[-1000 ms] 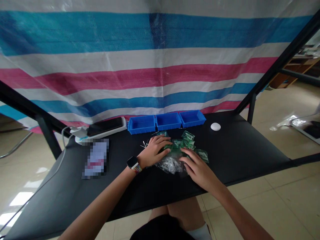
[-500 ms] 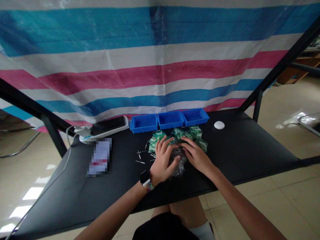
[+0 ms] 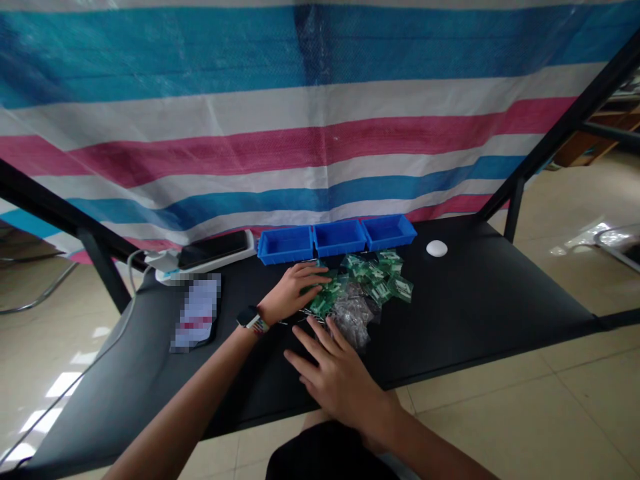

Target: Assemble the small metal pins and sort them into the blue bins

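Here, blue trays (image 3: 340, 249) behind green packets (image 3: 379, 275) of unclear contents, left hand (image 3: 293, 290) and right hand (image 3: 336, 381) both spread.

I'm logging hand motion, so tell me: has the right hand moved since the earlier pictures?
Yes: judged against the blue trays, the right hand has moved leftward and farther away from them.

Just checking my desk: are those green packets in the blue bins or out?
Out: the visible green packets lie heaped on the black tabletop, in front of the blue bins, left hand over some.
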Demonstrator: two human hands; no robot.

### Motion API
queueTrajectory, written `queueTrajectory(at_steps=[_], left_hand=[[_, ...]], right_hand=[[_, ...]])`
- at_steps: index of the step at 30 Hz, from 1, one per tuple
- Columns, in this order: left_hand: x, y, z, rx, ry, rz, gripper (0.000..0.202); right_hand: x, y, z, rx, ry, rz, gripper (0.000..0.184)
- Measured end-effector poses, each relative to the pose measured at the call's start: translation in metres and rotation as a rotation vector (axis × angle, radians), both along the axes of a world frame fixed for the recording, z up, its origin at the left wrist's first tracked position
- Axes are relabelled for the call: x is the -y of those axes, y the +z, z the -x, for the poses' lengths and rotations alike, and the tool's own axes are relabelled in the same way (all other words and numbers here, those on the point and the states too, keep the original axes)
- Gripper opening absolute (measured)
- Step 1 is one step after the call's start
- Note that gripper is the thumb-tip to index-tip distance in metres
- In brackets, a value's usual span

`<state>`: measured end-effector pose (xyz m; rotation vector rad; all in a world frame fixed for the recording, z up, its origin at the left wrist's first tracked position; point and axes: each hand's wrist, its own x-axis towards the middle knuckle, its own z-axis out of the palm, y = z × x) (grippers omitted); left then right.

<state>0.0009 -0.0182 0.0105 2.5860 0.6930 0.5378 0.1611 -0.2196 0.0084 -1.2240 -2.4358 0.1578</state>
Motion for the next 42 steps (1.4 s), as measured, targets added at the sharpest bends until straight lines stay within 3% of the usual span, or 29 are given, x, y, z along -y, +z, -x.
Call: queueTrajectory(at_steps=[5,10,15,20,25,29,33,35,37,39,42], left_hand=[[0.0,-0.007,0.004,0.059,0.116,-0.002,0.027],[-0.003,-0.005,0.018,0.016,0.16,-0.012,0.027],[0.004,-0.004,0.036,0.016,0.184,-0.017,0.027],[0.026,-0.004,0.045,-0.02,0.191,-0.014,0.028],[0.056,-0.005,0.034,-0.078,0.208,-0.051,0.048],[0.079,-0.008,0.012,-0.075,0.262,-0.099,0.047],[0.093,-0.012,-0.015,-0.041,0.358,-0.127,0.046],[0.097,-0.013,-0.027,-0.05,0.349,-0.133,0.049],[0.097,-0.013,-0.035,-0.069,0.329,-0.135,0.054],[0.095,-0.014,-0.042,-0.082,0.317,-0.132,0.058],[0.092,-0.015,-0.052,-0.077,0.314,-0.125,0.058]], right_hand=[[-0.027,0.005,0.011,0.042,0.038,0.013,0.049],[-0.04,-0.002,0.009,0.027,0.06,-0.014,0.048],[-0.041,-0.012,-0.025,-0.083,0.087,-0.092,0.029],[-0.045,-0.014,-0.07,-0.194,0.106,-0.103,0.028],[-0.055,-0.016,-0.092,-0.266,0.0,-0.126,0.034],[-0.059,-0.015,-0.091,-0.267,-0.068,-0.148,0.038],[-0.054,-0.005,-0.097,-0.295,-0.082,-0.146,0.04],[-0.054,-0.001,-0.11,-0.339,-0.2,-0.175,0.036],[-0.059,-0.003,-0.129,-0.356,-0.454,-0.211,0.032],[-0.066,-0.01,-0.148,-0.315,-0.717,-0.193,0.047],[-0.076,-0.023,-0.165,-0.253,-0.89,-0.061,0.072]])
